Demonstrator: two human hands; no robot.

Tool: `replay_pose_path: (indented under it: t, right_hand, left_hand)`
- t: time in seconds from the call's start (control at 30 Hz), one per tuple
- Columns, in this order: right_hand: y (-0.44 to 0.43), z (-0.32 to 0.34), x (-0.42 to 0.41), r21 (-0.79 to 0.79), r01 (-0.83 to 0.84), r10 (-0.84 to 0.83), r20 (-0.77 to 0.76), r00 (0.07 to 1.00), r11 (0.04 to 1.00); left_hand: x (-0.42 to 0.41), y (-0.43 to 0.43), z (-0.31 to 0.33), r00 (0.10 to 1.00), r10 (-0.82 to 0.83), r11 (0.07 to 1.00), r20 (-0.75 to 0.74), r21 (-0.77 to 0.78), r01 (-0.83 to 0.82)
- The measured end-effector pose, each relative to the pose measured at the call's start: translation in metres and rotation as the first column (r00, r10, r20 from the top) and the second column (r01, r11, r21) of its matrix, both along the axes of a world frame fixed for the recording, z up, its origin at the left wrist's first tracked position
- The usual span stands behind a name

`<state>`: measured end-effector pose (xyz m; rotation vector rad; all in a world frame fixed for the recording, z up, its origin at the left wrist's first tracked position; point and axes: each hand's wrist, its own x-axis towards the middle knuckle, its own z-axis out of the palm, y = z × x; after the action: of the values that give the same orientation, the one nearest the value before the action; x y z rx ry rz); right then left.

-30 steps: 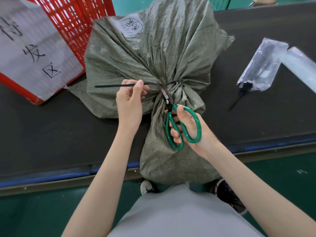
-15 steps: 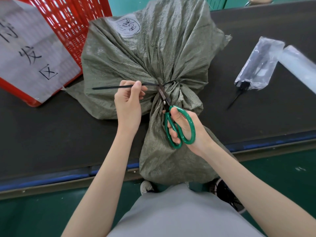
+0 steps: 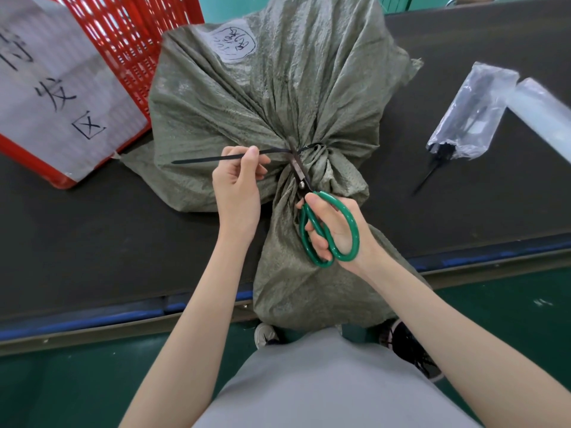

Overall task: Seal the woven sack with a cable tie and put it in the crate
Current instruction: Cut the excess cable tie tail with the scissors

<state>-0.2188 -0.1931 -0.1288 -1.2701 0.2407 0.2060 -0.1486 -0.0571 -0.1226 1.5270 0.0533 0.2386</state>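
Head: green woven sack (image 3: 278,97) cinched w/ black cable tie (image 3: 216,157).

Dark, matte worktop (image 3: 77,242) across the whole width, running slightly uphill to the right. Blue strip (image 3: 482,257) along its near edge, a grey-brown lip just under that. Below, green painted floor (image 3: 509,319), glossy, with a few pale scuffs on the right. Teal wall (image 3: 225,7) beyond the far edge, top centre. At the right of the worktop, a clear plastic bag (image 3: 472,109) of black ties, one tie poking out toward the near edge; just beside it, a blurred translucent roll (image 3: 543,115). Even, soft light, no hard shadows.
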Motion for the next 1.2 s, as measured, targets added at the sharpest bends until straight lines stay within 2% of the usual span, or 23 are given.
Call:
replay_pose_path:
  t: [0.2, 0.43, 0.57, 0.7, 0.77, 0.83, 0.87, 0.93, 1.0, 1.07, 1.2]
  right_hand:
    - [0.001, 0.002, 0.003, -0.016, 0.029, -0.029, 0.021, 0.999, 0.999]
    - [-0.008, 0.005, -0.003, 0.136, -0.087, 0.072, 0.112, 0.991, 0.987]
    - [-0.022, 0.019, -0.008, 0.205, -0.019, -0.019, 0.183, 0.983, 0.979]
    - [-0.047, 0.029, -0.004, 0.159, 0.145, -0.181, 0.243, 0.953, 0.977]
    - [-0.065, 0.025, 0.001, 0.058, 0.273, -0.279, 0.236, 0.931, 0.960]
    - [-0.086, 0.012, 0.006, -0.131, 0.399, -0.357, 0.260, 0.897, 0.908]
    - [-0.096, 0.004, 0.008, -0.261, 0.448, -0.371, 0.294, 0.881, 0.855]
    - [-0.115, -0.015, 0.012, -0.513, 0.508, -0.379, 0.340, 0.861, 0.692]
    - [-0.131, -0.034, 0.015, -0.679, 0.491, -0.394, 0.309, 0.865, 0.546]
    - [-0.143, -0.048, 0.016, -0.798, 0.404, -0.397, 0.227, 0.889, 0.447]
    - [-0.159, -0.071, 0.017, -0.912, 0.219, -0.352, 0.090, 0.932, 0.347]
  left_hand:
    - [-0.004, 0.001, 0.001, 0.997, 0.063, 0.994, -0.039, -0.085, -0.066]
    - [-0.008, 0.004, 0.014, 0.992, 0.115, 0.975, -0.059, -0.185, -0.124]
    - [-0.013, -0.003, 0.020, 0.993, 0.093, 0.969, -0.070, -0.225, -0.106]
    - [-0.017, -0.015, 0.022, 0.998, 0.012, 0.983, -0.057, -0.180, -0.022]
    - [-0.020, -0.022, 0.023, 0.998, -0.033, 0.991, -0.047, -0.134, 0.026]
    - [-0.025, -0.031, 0.023, 0.996, -0.074, 0.992, -0.046, -0.110, 0.069]
    - [-0.027, -0.035, 0.023, 0.995, -0.091, 0.991, -0.043, -0.099, 0.087]
    - [-0.032, -0.041, 0.021, 0.991, -0.128, 0.990, -0.028, -0.056, 0.127]
    - [-0.037, -0.047, 0.020, 0.986, -0.167, 0.986, -0.016, -0.012, 0.167]
    - [-0.040, -0.050, 0.019, 0.981, -0.194, 0.981, -0.016, 0.008, 0.194]
    - [-0.044, -0.053, 0.017, 0.972, -0.228, 0.973, -0.053, 0.028, 0.229]
